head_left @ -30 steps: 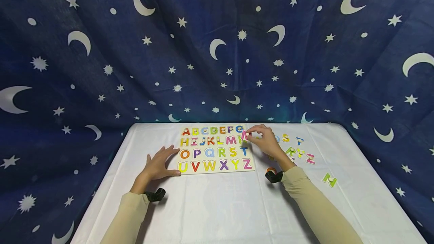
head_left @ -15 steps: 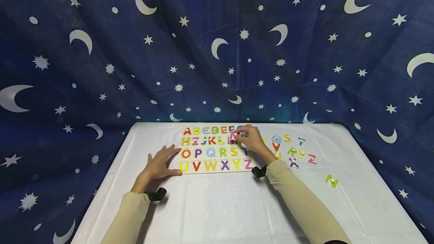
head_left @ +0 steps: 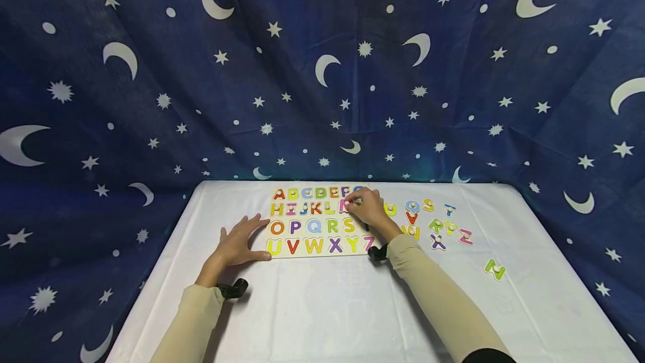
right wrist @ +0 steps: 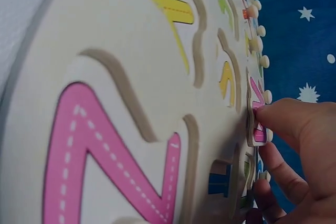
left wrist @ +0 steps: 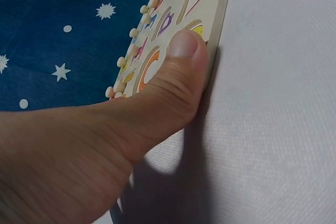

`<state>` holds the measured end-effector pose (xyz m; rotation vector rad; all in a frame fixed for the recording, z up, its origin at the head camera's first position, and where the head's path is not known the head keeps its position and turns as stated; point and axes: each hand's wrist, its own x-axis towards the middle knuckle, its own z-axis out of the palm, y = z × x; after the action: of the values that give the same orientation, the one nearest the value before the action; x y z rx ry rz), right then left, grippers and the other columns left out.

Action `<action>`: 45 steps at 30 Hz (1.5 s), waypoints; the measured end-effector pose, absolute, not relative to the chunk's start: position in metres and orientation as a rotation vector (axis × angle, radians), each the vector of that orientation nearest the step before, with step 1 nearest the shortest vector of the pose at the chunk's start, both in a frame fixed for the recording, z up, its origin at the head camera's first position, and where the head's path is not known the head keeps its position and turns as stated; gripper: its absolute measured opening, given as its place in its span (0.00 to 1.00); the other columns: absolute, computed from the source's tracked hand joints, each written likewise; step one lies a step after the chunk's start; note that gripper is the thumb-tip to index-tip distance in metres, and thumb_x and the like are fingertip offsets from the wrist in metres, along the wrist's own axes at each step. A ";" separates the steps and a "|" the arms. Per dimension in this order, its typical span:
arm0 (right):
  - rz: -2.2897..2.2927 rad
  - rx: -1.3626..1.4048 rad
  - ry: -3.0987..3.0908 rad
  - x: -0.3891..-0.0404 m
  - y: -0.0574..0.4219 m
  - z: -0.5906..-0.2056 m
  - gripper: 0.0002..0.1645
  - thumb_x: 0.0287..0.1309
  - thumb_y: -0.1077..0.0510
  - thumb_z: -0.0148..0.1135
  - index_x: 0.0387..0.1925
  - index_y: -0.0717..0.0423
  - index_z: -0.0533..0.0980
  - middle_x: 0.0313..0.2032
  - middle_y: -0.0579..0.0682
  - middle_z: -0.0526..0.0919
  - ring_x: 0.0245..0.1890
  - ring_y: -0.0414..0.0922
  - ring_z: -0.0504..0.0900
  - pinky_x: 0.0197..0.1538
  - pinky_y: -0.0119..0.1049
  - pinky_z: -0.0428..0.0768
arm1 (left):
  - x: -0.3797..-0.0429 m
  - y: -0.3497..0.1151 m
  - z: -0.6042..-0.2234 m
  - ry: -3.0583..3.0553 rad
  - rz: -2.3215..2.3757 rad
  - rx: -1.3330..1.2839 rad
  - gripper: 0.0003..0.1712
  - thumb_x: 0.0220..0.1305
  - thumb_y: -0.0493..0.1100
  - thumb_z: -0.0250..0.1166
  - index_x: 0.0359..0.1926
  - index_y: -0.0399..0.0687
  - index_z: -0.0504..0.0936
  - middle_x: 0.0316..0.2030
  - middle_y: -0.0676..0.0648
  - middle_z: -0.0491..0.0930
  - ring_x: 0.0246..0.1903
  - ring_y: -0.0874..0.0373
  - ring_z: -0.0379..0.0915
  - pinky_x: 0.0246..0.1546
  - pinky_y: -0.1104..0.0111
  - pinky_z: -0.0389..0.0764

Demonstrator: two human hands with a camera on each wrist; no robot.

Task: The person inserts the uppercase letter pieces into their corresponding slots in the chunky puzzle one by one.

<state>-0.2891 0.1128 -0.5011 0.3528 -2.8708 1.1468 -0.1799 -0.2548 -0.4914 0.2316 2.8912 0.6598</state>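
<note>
In the head view, a cream wooden alphabet board [head_left: 284,237] lies on the table, printed with rows of coloured letters. My right hand [head_left: 370,208] pinches a pink letter M puzzle piece [right wrist: 257,121] over the right part of the second row. The right wrist view shows thumb and finger at this piece, which stands right at its recess. My left hand [head_left: 235,245] rests at the board's left edge, fingers spread. Its thumb [left wrist: 184,61] lies on the near left corner beside the yellow U recess. Knobbed pieces fill the top row and part of the second.
Loose knobbed letters lie right of the board, among them a yellow U [head_left: 390,210], blue Q [head_left: 412,206], purple X [head_left: 437,242] and pink Z [head_left: 466,237]. A green N [head_left: 495,269] lies apart, nearer the front. A dark blue star-patterned curtain [head_left: 282,83] hangs behind the table.
My right hand has moved left with the pink M from the board's right edge and lowered it to the M recess. My left hand stays in place.
</note>
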 end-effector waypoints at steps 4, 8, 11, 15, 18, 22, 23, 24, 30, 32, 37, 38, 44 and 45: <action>1.122 0.359 -2.872 -0.288 0.112 -0.499 0.10 0.59 0.58 0.71 0.42 0.52 0.90 0.52 0.56 0.85 0.58 0.63 0.72 0.63 0.65 0.64 | -0.180 -0.254 -0.490 2.894 0.661 0.237 0.58 0.44 0.63 0.82 0.75 0.54 0.69 0.78 0.38 0.58 0.78 0.35 0.45 0.64 0.21 0.34; 1.102 0.362 -2.873 -0.288 0.110 -0.499 0.09 0.58 0.58 0.72 0.41 0.50 0.90 0.55 0.57 0.84 0.58 0.64 0.72 0.62 0.65 0.65 | -0.179 -0.254 -0.489 2.895 0.658 0.240 0.58 0.45 0.63 0.82 0.75 0.54 0.69 0.78 0.38 0.58 0.78 0.34 0.45 0.64 0.21 0.34; 1.071 0.359 -2.881 -0.288 0.110 -0.501 0.09 0.57 0.57 0.72 0.41 0.49 0.90 0.57 0.58 0.83 0.58 0.64 0.72 0.60 0.64 0.65 | -0.179 -0.255 -0.490 2.889 0.659 0.240 0.58 0.45 0.63 0.82 0.75 0.54 0.69 0.78 0.39 0.57 0.78 0.35 0.44 0.64 0.21 0.33; 1.042 0.361 -2.895 -0.288 0.110 -0.502 0.09 0.58 0.55 0.73 0.40 0.48 0.90 0.58 0.58 0.82 0.58 0.64 0.71 0.59 0.64 0.66 | -0.179 -0.255 -0.490 2.884 0.659 0.247 0.58 0.45 0.63 0.82 0.75 0.54 0.69 0.78 0.39 0.57 0.78 0.35 0.44 0.65 0.21 0.33; 1.032 0.369 -2.906 -0.288 0.110 -0.501 0.08 0.58 0.54 0.73 0.40 0.47 0.91 0.58 0.57 0.82 0.57 0.63 0.71 0.59 0.64 0.66 | -0.179 -0.255 -0.490 2.888 0.657 0.250 0.58 0.45 0.63 0.82 0.75 0.54 0.69 0.78 0.39 0.57 0.78 0.35 0.44 0.64 0.21 0.33; 1.019 0.374 -2.911 -0.289 0.110 -0.501 0.08 0.58 0.54 0.73 0.40 0.47 0.91 0.57 0.57 0.82 0.56 0.62 0.71 0.58 0.63 0.67 | -0.179 -0.255 -0.490 2.895 0.653 0.249 0.57 0.45 0.64 0.82 0.75 0.54 0.69 0.78 0.38 0.58 0.78 0.34 0.45 0.64 0.21 0.34; 1.020 0.374 -2.910 -0.289 0.110 -0.501 0.08 0.58 0.55 0.73 0.40 0.47 0.91 0.57 0.57 0.82 0.56 0.62 0.72 0.58 0.63 0.67 | -0.179 -0.255 -0.490 2.897 0.653 0.249 0.57 0.45 0.64 0.82 0.75 0.54 0.69 0.78 0.38 0.58 0.78 0.34 0.45 0.64 0.21 0.34; 1.020 0.373 -2.911 -0.289 0.110 -0.501 0.08 0.58 0.55 0.73 0.40 0.47 0.91 0.57 0.57 0.82 0.55 0.62 0.71 0.58 0.63 0.67 | -0.179 -0.255 -0.490 2.898 0.653 0.250 0.57 0.45 0.64 0.82 0.75 0.54 0.69 0.77 0.38 0.58 0.78 0.34 0.45 0.64 0.21 0.34; 1.040 0.379 -2.901 -0.289 0.111 -0.503 0.08 0.59 0.55 0.72 0.41 0.48 0.90 0.57 0.57 0.82 0.55 0.61 0.71 0.57 0.62 0.66 | -0.179 -0.254 -0.490 2.892 0.657 0.240 0.58 0.45 0.63 0.82 0.75 0.54 0.69 0.78 0.38 0.58 0.78 0.34 0.45 0.64 0.21 0.34; 1.045 0.384 -2.897 -0.289 0.111 -0.502 0.08 0.59 0.55 0.73 0.41 0.48 0.90 0.57 0.57 0.82 0.55 0.61 0.71 0.57 0.62 0.66 | -0.179 -0.254 -0.489 2.890 0.658 0.239 0.58 0.45 0.63 0.82 0.75 0.54 0.69 0.78 0.38 0.58 0.78 0.34 0.45 0.64 0.21 0.33; 1.056 0.442 -2.901 -0.288 0.114 -0.499 0.11 0.60 0.55 0.72 0.45 0.48 0.89 0.54 0.56 0.83 0.54 0.60 0.71 0.56 0.61 0.67 | -0.178 -0.253 -0.488 2.885 0.660 0.239 0.58 0.45 0.63 0.82 0.75 0.54 0.69 0.78 0.38 0.57 0.78 0.35 0.44 0.65 0.22 0.33; 1.068 0.463 -2.902 -0.287 0.115 -0.498 0.12 0.61 0.55 0.72 0.46 0.49 0.88 0.53 0.55 0.83 0.54 0.59 0.71 0.57 0.61 0.67 | -0.178 -0.253 -0.488 2.882 0.659 0.236 0.58 0.45 0.63 0.82 0.75 0.54 0.69 0.78 0.39 0.57 0.78 0.35 0.44 0.65 0.22 0.33; 1.114 0.626 -2.861 -0.287 0.133 -0.492 0.18 0.64 0.56 0.71 0.55 0.54 0.84 0.50 0.57 0.84 0.50 0.56 0.73 0.55 0.56 0.68 | -0.178 -0.253 -0.488 2.883 0.647 0.224 0.58 0.45 0.63 0.82 0.75 0.54 0.68 0.78 0.38 0.57 0.78 0.34 0.43 0.65 0.22 0.34; 1.100 0.646 -2.850 -0.287 0.137 -0.490 0.19 0.64 0.57 0.71 0.55 0.55 0.84 0.51 0.58 0.84 0.49 0.56 0.74 0.54 0.55 0.69 | -0.178 -0.252 -0.488 2.887 0.647 0.225 0.58 0.45 0.63 0.82 0.75 0.54 0.68 0.78 0.38 0.57 0.78 0.34 0.44 0.65 0.22 0.34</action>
<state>-0.2868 0.1374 -0.4902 0.6463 -2.8502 1.0995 -0.1778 -0.2525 -0.4880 0.2255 2.8868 0.6468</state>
